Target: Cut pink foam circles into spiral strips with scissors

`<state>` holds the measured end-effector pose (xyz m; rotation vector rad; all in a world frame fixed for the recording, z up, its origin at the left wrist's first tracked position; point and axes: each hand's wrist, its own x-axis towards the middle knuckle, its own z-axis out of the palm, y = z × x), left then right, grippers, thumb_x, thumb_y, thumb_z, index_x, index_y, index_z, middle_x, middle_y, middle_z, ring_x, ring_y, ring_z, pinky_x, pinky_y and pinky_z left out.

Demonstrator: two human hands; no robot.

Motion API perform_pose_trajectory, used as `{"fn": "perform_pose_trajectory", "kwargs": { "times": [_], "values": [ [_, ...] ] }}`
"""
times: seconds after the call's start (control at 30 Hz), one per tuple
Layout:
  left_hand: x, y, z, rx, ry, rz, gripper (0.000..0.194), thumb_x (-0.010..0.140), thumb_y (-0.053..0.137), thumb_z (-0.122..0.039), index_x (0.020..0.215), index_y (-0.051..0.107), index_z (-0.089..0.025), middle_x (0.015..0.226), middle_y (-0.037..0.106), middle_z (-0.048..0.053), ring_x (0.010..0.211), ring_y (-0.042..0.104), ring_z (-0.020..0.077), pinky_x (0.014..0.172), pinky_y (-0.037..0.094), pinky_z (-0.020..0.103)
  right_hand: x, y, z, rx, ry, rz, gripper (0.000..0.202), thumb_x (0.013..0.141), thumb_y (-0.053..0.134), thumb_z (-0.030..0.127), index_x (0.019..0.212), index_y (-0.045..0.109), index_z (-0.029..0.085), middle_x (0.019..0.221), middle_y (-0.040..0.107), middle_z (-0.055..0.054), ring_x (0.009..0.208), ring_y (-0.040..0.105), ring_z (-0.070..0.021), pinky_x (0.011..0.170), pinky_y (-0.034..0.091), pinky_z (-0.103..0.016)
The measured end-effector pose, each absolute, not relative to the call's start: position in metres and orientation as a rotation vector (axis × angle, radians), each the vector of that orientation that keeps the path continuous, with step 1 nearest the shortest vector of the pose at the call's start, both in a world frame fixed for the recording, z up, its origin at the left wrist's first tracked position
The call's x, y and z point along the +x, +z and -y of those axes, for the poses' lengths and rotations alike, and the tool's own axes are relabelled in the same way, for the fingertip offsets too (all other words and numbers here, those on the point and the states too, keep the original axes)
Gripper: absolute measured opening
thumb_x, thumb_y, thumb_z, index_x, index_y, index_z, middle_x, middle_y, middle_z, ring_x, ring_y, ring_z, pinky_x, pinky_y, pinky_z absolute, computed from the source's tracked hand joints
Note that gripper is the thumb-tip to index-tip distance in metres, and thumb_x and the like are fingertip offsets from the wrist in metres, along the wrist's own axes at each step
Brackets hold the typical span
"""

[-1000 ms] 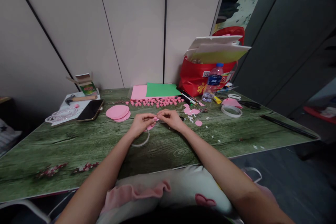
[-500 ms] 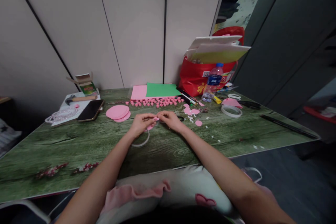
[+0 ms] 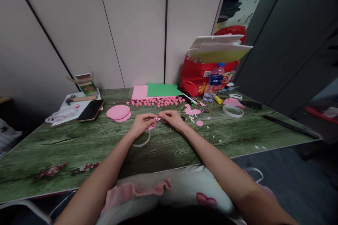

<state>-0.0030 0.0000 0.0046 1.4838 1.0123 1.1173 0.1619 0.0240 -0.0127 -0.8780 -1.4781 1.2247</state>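
Observation:
My left hand (image 3: 142,124) is closed in a pinch on a small pink paper piece (image 3: 157,119), which pokes out past its fingertips. Right beside that piece, my right hand (image 3: 173,119) has its fingers curled together at the paper's edge; whatever lies between its fingertips is too small to make out. Under the left fingers shows part of a larger pink piece (image 3: 151,127). A roll of white tape (image 3: 144,143) lies against the table just below the left hand. A dark object (image 3: 183,119) peeks out behind the right wrist, mostly hidden.
Small pink rolled flowers (image 3: 158,102) line the back, before green paper (image 3: 163,90). Pink circles (image 3: 118,112), a phone (image 3: 91,110) and a hammer (image 3: 83,100) lie left. Paper scraps (image 3: 192,111), a bottle (image 3: 214,82), another tape roll (image 3: 232,111) and a red bag (image 3: 191,77) are right.
My right hand has shifted slightly, and its fingertips sit a little apart from the left ones, showing more of the small pink paper. The left hand has hardly moved.

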Motion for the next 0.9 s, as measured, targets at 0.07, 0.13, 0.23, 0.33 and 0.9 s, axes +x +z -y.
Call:
{"fn": "perform_pose_trajectory", "kwargs": {
  "times": [0.07,0.13,0.23,0.33,0.9],
  "values": [
    [-0.0032,0.0051,0.0008,1.474,1.098,-1.033,0.033,0.057,0.071,-0.029,0.084,0.066,-0.012,0.067,0.067,0.005,0.059,0.060,0.0134,0.062,0.047,0.027,0.1624,-0.0121,-0.0225,-0.863,1.186,1.528,0.029,0.059,0.066,0.043,0.068,0.065,0.015,0.078,0.066,-0.004,0.070,0.058,-0.0144,0.065,0.046,-0.027],
    [-0.0032,0.0059,0.0019,1.466,1.078,-1.064,0.034,0.057,0.071,-0.030,0.085,0.065,-0.012,0.068,0.067,0.005,0.059,0.060,0.0143,0.059,0.047,0.026,0.1629,-0.0122,-0.0220,-0.843,1.165,1.559,0.027,0.060,0.066,0.040,0.067,0.065,0.015,0.080,0.067,-0.005,0.069,0.058,-0.0136,0.066,0.046,-0.027],
    [-0.0030,0.0063,0.0023,1.473,1.065,-1.077,0.034,0.057,0.071,-0.031,0.085,0.065,-0.012,0.067,0.067,0.006,0.059,0.060,0.0146,0.058,0.047,0.026,0.1630,-0.0130,-0.0227,-0.838,1.174,1.582,0.026,0.063,0.063,0.039,0.068,0.065,0.015,0.082,0.067,-0.005,0.066,0.057,-0.0120,0.064,0.046,-0.026],
    [-0.0029,0.0053,0.0013,1.475,1.079,-1.026,0.032,0.057,0.071,-0.029,0.084,0.066,-0.012,0.067,0.067,0.005,0.059,0.060,0.0133,0.061,0.048,0.026,0.1625,-0.0138,-0.0235,-0.837,1.204,1.595,0.025,0.065,0.061,0.040,0.068,0.063,0.015,0.084,0.066,-0.004,0.066,0.056,-0.0113,0.061,0.046,-0.024],
    [-0.0028,0.0060,0.0013,1.492,1.092,-1.000,0.031,0.058,0.070,-0.026,0.084,0.066,-0.011,0.069,0.068,0.006,0.062,0.061,0.0140,0.063,0.048,0.027,0.1623,-0.0148,-0.0297,-0.907,1.264,1.349,0.029,0.065,0.059,0.045,0.066,0.056,0.016,0.069,0.059,-0.002,0.063,0.056,-0.0120,0.048,0.047,-0.020]
  ]
}}
